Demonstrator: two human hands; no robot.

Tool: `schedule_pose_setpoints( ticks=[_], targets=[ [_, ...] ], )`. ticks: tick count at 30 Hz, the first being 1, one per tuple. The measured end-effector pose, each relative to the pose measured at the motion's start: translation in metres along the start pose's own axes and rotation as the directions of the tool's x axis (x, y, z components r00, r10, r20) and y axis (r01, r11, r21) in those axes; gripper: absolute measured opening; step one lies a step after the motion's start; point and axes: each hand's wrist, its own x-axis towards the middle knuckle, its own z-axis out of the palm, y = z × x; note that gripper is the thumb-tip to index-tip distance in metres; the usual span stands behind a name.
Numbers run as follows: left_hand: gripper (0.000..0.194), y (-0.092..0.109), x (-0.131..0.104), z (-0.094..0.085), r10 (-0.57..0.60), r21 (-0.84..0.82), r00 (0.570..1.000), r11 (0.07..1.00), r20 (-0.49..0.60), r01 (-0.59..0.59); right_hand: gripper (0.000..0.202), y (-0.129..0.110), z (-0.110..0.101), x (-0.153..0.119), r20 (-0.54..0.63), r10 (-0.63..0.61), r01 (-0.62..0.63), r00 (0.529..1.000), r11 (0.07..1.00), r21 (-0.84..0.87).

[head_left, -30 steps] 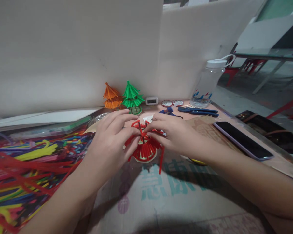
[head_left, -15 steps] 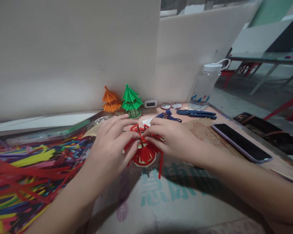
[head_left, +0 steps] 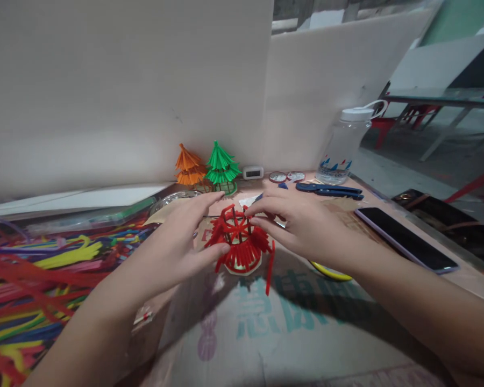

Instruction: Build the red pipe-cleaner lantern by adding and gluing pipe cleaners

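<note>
A small red pavilion-like model (head_left: 242, 257) made of pipe cleaners stands on a pale base on the cardboard, with thin brown posts rising through its fringed red roof. My left hand (head_left: 181, 236) is open at its left side, fingers spread and the thumb tip close to the fringe. At the top right of the model, my right hand (head_left: 294, 217) has its fingertips together on a red pipe cleaner (head_left: 234, 210) running around the post tops. A loose red strip (head_left: 270, 271) hangs down on the right. My right fingers partly hide the upper posts.
An orange model (head_left: 189, 169) and a green model (head_left: 221, 166) stand at the back. Colourful pipe cleaners (head_left: 64, 279) lie left. To the right are a water bottle (head_left: 341, 145), blue-handled pliers (head_left: 328, 190), a phone (head_left: 405, 239) and a yellow curved thing (head_left: 331, 271) under my forearm.
My left hand has let go of the red model and opened away to the left. My right hand stays at the model's top right. The whole view has shifted slightly.
</note>
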Motion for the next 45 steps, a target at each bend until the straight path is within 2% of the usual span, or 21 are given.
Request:
schedule_pose_setpoints(
  ticks=[3, 6, 8, 11, 14, 19, 24, 33, 39, 45],
  targets=[
    [0.083, -0.012, 0.003, 0.009, -0.108, -0.206, 0.988, 0.97, 0.112, 0.129, 0.01, -0.004, 0.002, -0.001, -0.023, -0.032, 0.031, 0.999, 0.999, -0.02],
    [0.085, -0.015, 0.008, 0.019, -0.12, -0.42, 0.975, 0.887, 0.186, 0.189, 0.01, -0.008, 0.004, -0.002, -0.06, -0.088, 0.085, 0.994, 0.995, -0.043],
    [0.082, -0.013, 0.01, 0.022, -0.12, -0.467, 0.972, 0.861, 0.2, 0.202, 0.01, -0.01, 0.005, -0.003, -0.084, -0.115, 0.11, 0.99, 0.992, -0.057],
    [0.08, -0.007, 0.011, 0.024, -0.133, -0.435, 0.972, 0.877, 0.191, 0.206, 0.013, -0.012, 0.006, -0.003, -0.085, -0.134, 0.128, 0.987, 0.989, -0.078],
    [0.082, 0.0, 0.011, 0.025, -0.15, -0.363, 0.981, 0.913, 0.124, 0.185, 0.017, -0.014, 0.007, -0.003, -0.061, -0.148, 0.139, 0.987, 0.982, -0.124],
    [0.073, 0.011, 0.012, 0.033, -0.072, -0.288, 0.997, 0.955, 0.013, 0.073, 0.023, -0.018, 0.008, -0.005, -0.036, -0.166, 0.155, 0.986, 0.966, -0.207],
    [0.076, 0.014, 0.012, 0.036, -0.111, -0.252, 0.994, 0.961, 0.008, 0.11, 0.026, -0.021, 0.007, -0.004, -0.002, -0.174, 0.168, 0.985, 0.956, -0.24],
    [0.072, 0.014, 0.013, 0.037, -0.068, -0.265, 0.998, 0.962, -0.004, 0.065, 0.027, -0.021, 0.009, -0.002, -0.013, -0.19, 0.177, 0.982, 0.938, -0.297],
    [0.077, 0.012, 0.011, 0.038, -0.098, -0.234, 0.995, 0.968, -0.004, 0.094, 0.026, -0.019, 0.011, -0.003, -0.011, -0.132, 0.124, 0.991, 0.957, -0.263],
    [0.078, 0.011, 0.011, 0.038, -0.093, -0.225, 0.996, 0.97, -0.007, 0.089, 0.027, -0.019, 0.012, -0.003, -0.003, -0.139, 0.133, 0.99, 0.955, -0.265]
  ],
)
